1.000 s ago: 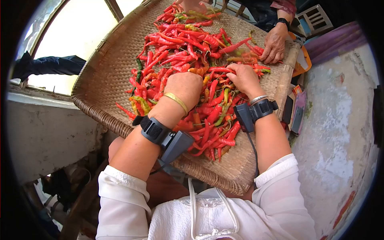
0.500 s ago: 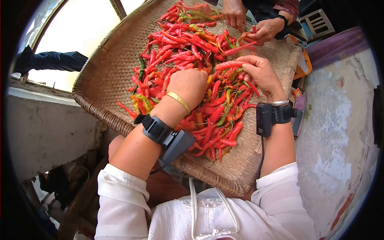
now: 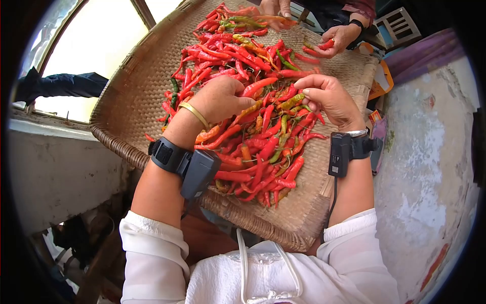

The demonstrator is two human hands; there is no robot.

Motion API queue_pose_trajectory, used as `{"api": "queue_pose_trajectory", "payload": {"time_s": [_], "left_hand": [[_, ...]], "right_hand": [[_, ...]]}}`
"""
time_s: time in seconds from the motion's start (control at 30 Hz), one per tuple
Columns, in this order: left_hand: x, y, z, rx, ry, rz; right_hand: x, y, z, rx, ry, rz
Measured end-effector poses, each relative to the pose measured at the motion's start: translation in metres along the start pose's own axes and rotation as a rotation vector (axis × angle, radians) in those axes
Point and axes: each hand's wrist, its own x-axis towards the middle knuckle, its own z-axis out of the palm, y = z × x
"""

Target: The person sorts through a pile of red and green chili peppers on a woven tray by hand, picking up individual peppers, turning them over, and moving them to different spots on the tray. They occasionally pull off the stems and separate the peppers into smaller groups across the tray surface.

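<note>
A heap of chili peppers (image 3: 263, 147), mostly red with some green and orange, lies in a woven basket tray (image 3: 126, 106). Over the heap's left side is my left hand (image 3: 217, 99), its thumb and bent fingers closed around the end of a red chili pepper (image 3: 260, 86) that points up and right. On the right, my right hand (image 3: 331, 101) pinches one end of a wrinkled yellow-green chili pepper (image 3: 292, 102) between thumb and finger. Both held peppers are just above the pile.
Across the tray, another person's hand (image 3: 340, 39) holds red peppers; their other hand (image 3: 276, 7) is at the top edge beside a blurred orange-red pepper. A window (image 3: 96, 45) and ledge are at left, a pale worn surface (image 3: 425, 147) at right.
My left hand has shifted left and turned, and now holds a red pepper. My right hand, which held a red pepper, now pinches the yellow-green one. The other person's hands have moved apart.
</note>
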Motion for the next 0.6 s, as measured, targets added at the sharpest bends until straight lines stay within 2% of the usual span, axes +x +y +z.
{"api": "queue_pose_trajectory", "payload": {"time_s": [0.03, 0.1, 0.13, 0.17, 0.2, 0.23, 0.3, 0.37, 0.43, 0.47, 0.5, 0.57, 0.6], "left_hand": [[0.001, -0.001, -0.003, -0.078, 0.044, -0.022], [0.005, 0.000, -0.004, -0.375, 0.208, 0.139], [0.008, 0.005, 0.001, -0.511, 0.309, 0.293], [0.009, 0.011, 0.006, -0.647, 0.410, 0.448], [0.012, 0.012, 0.008, -0.647, 0.410, 0.449], [0.015, 0.009, 0.011, -0.570, 0.439, 0.425], [0.018, 0.001, 0.016, -0.496, 0.471, 0.400], [0.018, -0.006, 0.019, -0.214, 0.322, 0.208], [0.011, -0.001, 0.020, -0.093, 0.307, 0.135], [0.010, -0.006, 0.022, 0.217, 0.344, 0.188], [0.008, -0.008, 0.024, 0.528, 0.377, 0.238], [0.006, -0.008, 0.028, 0.477, 0.405, 0.198], [0.004, -0.006, 0.027, 0.576, 0.379, 0.157]], "right_hand": [[-0.001, 0.000, -0.002, 0.001, 0.002, 0.000], [-0.003, 0.000, -0.005, -0.020, -0.047, 0.030], [-0.001, 0.003, -0.006, -0.018, -0.044, 0.030], [0.004, 0.007, -0.009, 0.107, 0.065, -0.058], [0.006, 0.005, -0.006, 0.232, 0.171, -0.147], [0.007, 0.003, -0.002, 0.231, 0.171, -0.147], [0.012, -0.003, 0.009, 0.566, 0.409, -0.416], [0.015, 0.004, 0.006, 0.554, 0.350, -0.454], [0.020, 0.012, 0.004, 0.199, 0.394, -0.268], [0.020, 0.016, 0.004, 0.064, 0.398, -0.161], [0.021, 0.020, 0.004, 0.064, 0.397, -0.159], [0.025, 0.026, 0.004, -0.180, 0.262, -0.011], [0.026, 0.029, 0.007, -0.210, 0.291, -0.022]]}}
